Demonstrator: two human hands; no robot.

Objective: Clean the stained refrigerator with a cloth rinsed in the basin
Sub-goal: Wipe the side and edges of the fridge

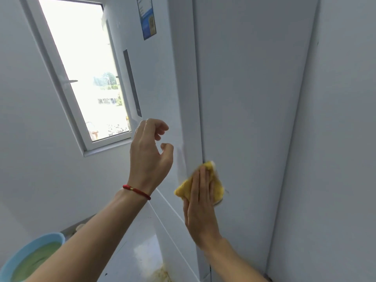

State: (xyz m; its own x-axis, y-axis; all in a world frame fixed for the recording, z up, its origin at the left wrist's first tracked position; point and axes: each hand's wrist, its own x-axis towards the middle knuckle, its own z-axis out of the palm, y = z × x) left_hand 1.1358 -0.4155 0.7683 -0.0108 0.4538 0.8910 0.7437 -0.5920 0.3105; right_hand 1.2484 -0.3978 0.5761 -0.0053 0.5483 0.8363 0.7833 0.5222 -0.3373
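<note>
The white refrigerator [244, 88] fills the middle and right of the view, its side panel facing me. My right hand [200, 208] presses a folded yellow cloth [184, 188] flat against the fridge near its front corner edge, fingers straight. My left hand [149, 153], with a red string on the wrist, hovers in front of the fridge door with fingers loosely curled and nothing in them. A blue basin [24, 253] holding greenish water sits at the bottom left. Brownish stains [162, 274] show low on the fridge front.
A window [81, 68] with a white frame is on the wall at the left. A blue label [147, 17] is stuck high on the fridge door, and a dark vertical handle strip [132, 82] runs below it. A white wall [335, 139] closes the right side.
</note>
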